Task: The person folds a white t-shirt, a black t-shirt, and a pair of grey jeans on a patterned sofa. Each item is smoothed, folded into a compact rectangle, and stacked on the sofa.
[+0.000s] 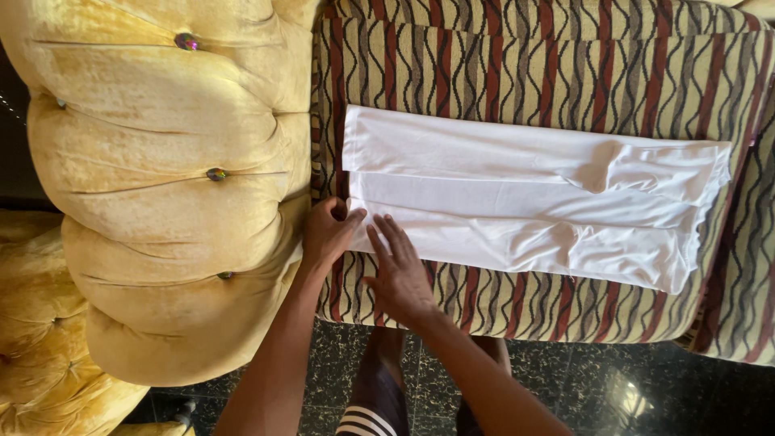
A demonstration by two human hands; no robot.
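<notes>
On the striped sofa seat (pixel 565 73) lies a white folded cloth (pixel 517 202). It is long and thin, and its long side runs across the seat, from the yellow padded armrest (pixel 161 186) at one end toward the far end of the seat.

Both hands are at the end of the cloth that is next to the armrest. The left hand (pixel 327 234) is closest to the armrest. Its grip is pressed together, and it seems to pinch the near corner of the cloth between thumb and fingers. The right hand (pixel 400 270) is just beside it, a bit farther from the armrest. Its fingers are spread and lie flat, with the tips touching the near edge of the cloth. It holds nothing.

Almost all of the cloth stretches away from both hands, toward the far end from the armrest. That far end looks a little bunched and wrinkled. The left hand is the one nearer to the corner.

Below the seat there is a dark shiny floor (pixel 613 387), and the person's legs (pixel 379 404) show there.
</notes>
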